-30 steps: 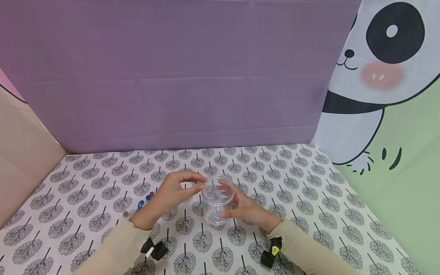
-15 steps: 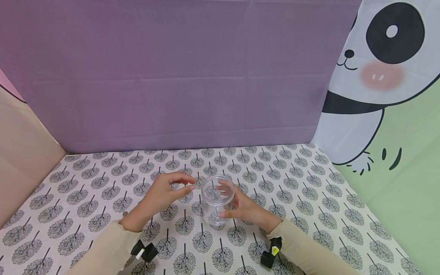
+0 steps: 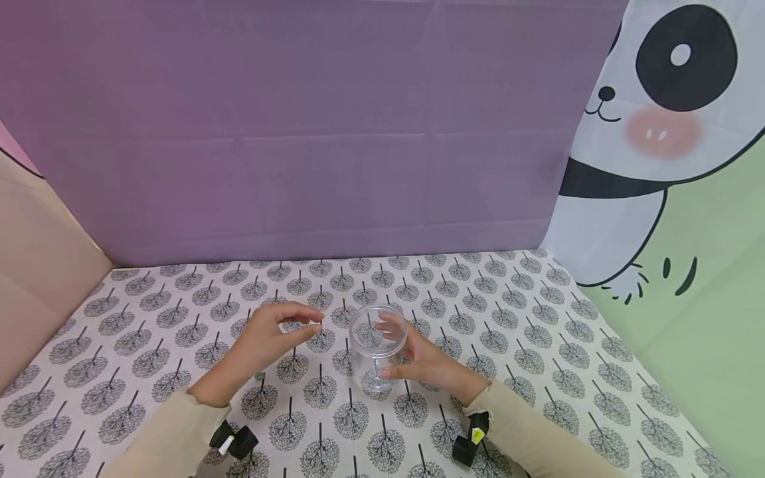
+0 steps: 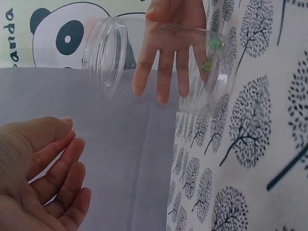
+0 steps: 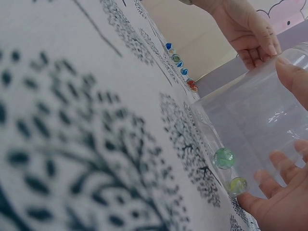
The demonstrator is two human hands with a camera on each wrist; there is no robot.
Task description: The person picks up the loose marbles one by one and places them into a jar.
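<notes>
A clear plastic jar [image 3: 378,348] stands upright near the middle of the tabletop [image 3: 526,332], on a cloth printed with small trees. Two glass marbles [image 5: 230,171], one greenish and one yellowish, lie at its bottom. The right hand [image 3: 425,362] holds the jar from the right, fingers [image 4: 161,72] wrapped round its wall. The left hand [image 3: 265,340] hovers just left of the jar's mouth, fingers loosely curved and holding nothing. A row of marbles [image 5: 179,65] lies on the cloth beyond the left hand.

A makeshift tabletop booth: tree-print tablecloth [image 3: 508,318], purple backdrop [image 3: 311,133], panda curtain [image 3: 657,133].
</notes>
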